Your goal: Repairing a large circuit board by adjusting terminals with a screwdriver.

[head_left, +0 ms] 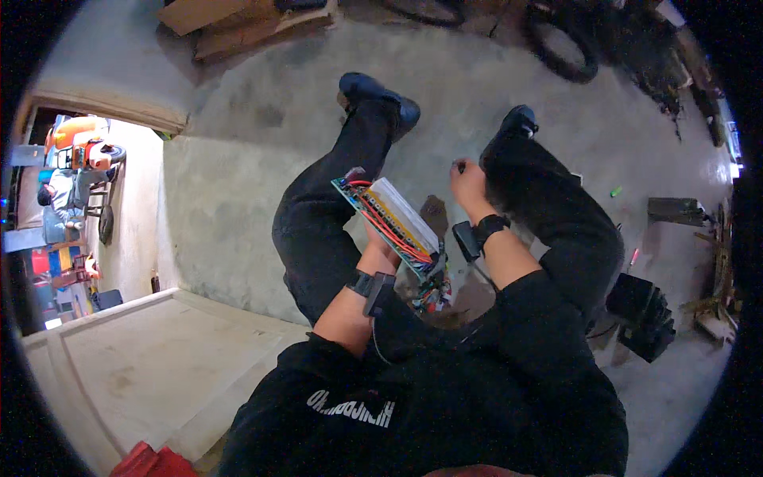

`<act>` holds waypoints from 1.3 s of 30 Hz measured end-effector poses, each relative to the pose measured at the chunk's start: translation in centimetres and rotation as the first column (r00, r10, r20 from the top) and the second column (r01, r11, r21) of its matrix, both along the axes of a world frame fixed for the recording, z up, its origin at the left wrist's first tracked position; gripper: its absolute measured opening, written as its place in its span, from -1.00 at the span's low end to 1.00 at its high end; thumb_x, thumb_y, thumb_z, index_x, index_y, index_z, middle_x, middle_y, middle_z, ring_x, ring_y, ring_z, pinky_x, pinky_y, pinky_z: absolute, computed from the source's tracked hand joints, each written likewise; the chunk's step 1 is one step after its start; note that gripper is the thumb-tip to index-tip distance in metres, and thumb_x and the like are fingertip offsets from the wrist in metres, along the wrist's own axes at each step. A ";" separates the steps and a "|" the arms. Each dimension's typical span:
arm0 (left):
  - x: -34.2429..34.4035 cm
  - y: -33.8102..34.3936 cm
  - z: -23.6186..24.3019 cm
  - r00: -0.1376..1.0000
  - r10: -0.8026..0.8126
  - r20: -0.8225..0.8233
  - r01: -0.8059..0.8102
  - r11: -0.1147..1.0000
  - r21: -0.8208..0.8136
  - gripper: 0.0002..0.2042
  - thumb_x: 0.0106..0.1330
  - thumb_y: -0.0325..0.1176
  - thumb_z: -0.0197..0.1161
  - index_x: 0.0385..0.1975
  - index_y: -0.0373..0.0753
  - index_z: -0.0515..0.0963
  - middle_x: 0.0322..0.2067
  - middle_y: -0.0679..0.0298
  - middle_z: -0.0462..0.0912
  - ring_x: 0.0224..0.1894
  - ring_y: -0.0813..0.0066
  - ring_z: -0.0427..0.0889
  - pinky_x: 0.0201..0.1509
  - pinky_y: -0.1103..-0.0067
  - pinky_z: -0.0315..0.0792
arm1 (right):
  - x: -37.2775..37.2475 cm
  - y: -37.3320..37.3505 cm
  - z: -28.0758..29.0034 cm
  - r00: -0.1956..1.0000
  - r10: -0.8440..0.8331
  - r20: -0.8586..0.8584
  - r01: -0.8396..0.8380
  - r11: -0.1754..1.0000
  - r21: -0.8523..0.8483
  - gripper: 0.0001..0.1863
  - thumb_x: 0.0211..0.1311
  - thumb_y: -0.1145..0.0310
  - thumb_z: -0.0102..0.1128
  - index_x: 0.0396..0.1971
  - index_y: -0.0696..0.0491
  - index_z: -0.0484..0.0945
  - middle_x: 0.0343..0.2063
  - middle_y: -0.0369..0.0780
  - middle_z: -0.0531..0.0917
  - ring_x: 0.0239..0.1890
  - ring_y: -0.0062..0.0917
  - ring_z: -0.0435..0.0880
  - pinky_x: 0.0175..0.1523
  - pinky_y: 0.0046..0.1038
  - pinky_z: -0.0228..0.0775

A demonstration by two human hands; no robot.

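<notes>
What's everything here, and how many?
Circuit board: one, green with red wires, centre
Wire tangle: one, multicoloured, below the board
Tyres: two, black, top
Cardboard: one pile, brown, top left
Vehicle: at least one, orange, far left
Other person: one, grey clothes, far left
Panel: one, pale, lower left
Cloth: one, red, bottom left
Boxy pile: one, black, right
Dim clutter: uncountable, dark, upper right
Wrist devices: two, black, forearms
Legs: two, black, centre
Left hand: one, bare, under board
Right hand: one, bare, right of it

I wear a black cloth top with white lettering, black trousers, dark shoes and black, boxy wristbands.
</notes>
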State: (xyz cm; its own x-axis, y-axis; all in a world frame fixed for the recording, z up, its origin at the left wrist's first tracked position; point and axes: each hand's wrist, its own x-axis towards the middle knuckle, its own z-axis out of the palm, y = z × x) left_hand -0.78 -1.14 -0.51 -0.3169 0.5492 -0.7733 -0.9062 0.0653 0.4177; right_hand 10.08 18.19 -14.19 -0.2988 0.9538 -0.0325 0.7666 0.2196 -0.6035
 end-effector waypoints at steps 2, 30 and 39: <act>0.4 -0.1 -0.6 1.000 -0.009 -0.013 0.010 0.998 0.062 -0.47 0.43 0.16 -0.16 0.16 -0.12 0.35 0.09 0.22 0.48 0.09 0.21 0.49 0.17 0.28 0.40 | 1.9 3.3 2.7 0.974 -0.063 -0.216 0.030 0.988 -0.153 -0.73 0.16 0.32 0.22 -0.24 0.20 0.60 -0.43 -0.11 0.69 -0.36 -0.37 0.71 -0.28 -0.37 0.50; -0.8 -8.5 13.0 0.770 0.059 -0.636 0.082 0.979 0.189 -0.44 0.43 0.18 -0.17 0.22 -0.10 0.30 0.13 0.24 0.45 0.13 0.23 0.45 0.23 0.29 0.35 | 11.2 -5.0 31.2 0.012 -0.560 -0.829 -0.640 0.632 -0.436 -0.83 0.35 0.28 0.14 -0.28 0.08 0.48 -0.38 -0.31 0.49 -0.41 -0.62 0.45 -0.51 -0.60 0.21; 1.4 -5.3 14.3 0.731 -0.013 -0.682 0.188 0.965 0.182 -0.43 0.43 0.18 -0.17 0.23 -0.10 0.28 0.15 0.25 0.43 0.15 0.23 0.44 0.25 0.29 0.34 | 9.8 -6.6 30.8 0.002 -0.601 -0.799 -0.729 0.546 -0.412 -0.82 0.38 0.24 0.10 -0.25 0.04 0.44 -0.39 -0.36 0.46 -0.46 -0.69 0.38 -0.53 -0.65 0.18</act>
State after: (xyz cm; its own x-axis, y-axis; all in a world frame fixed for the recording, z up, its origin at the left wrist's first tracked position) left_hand 0.59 -6.47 13.79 -0.6358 0.7363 -0.2316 -0.3764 -0.0339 0.9258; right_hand 19.89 11.58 16.61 -0.7185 0.6813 -0.1401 -0.5714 -0.6930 -0.4396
